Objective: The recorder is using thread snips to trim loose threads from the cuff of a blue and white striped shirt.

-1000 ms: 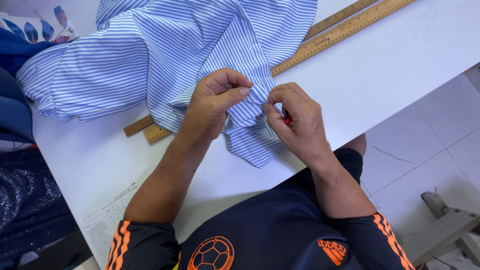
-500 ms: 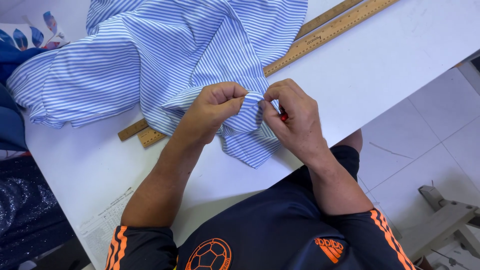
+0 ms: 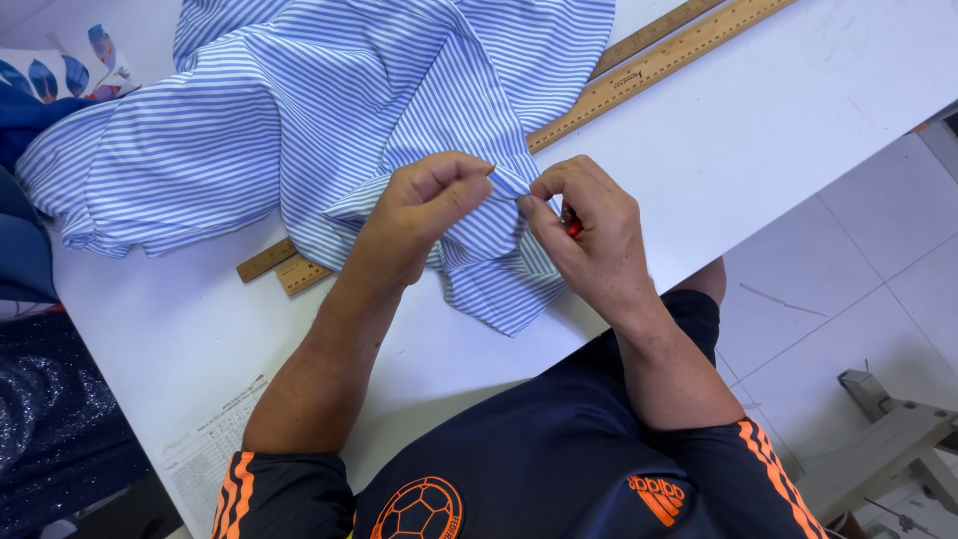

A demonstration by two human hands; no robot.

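A blue-and-white striped shirt [image 3: 299, 130] lies bunched on the white table [image 3: 778, 130]. My left hand [image 3: 424, 205] pinches a fold of the shirt's fabric near its lower edge. Close beside it, my right hand [image 3: 589, 230] grips the same fold and also holds a small red tool [image 3: 572, 226], mostly hidden behind the fingers. The two hands almost touch at the fingertips.
Two long wooden rulers [image 3: 659, 60] lie diagonally across the table, partly under the shirt. Dark blue cloth [image 3: 25, 250] and a leaf-patterned piece [image 3: 60, 70] sit at the left. A printed paper sheet [image 3: 205, 454] lies at the table's near edge. Tiled floor is at the right.
My hands have stayed together on the fold with small finger shifts; the left fingers have opened slightly and pinch the fabric edge. The shirt lies much as before.
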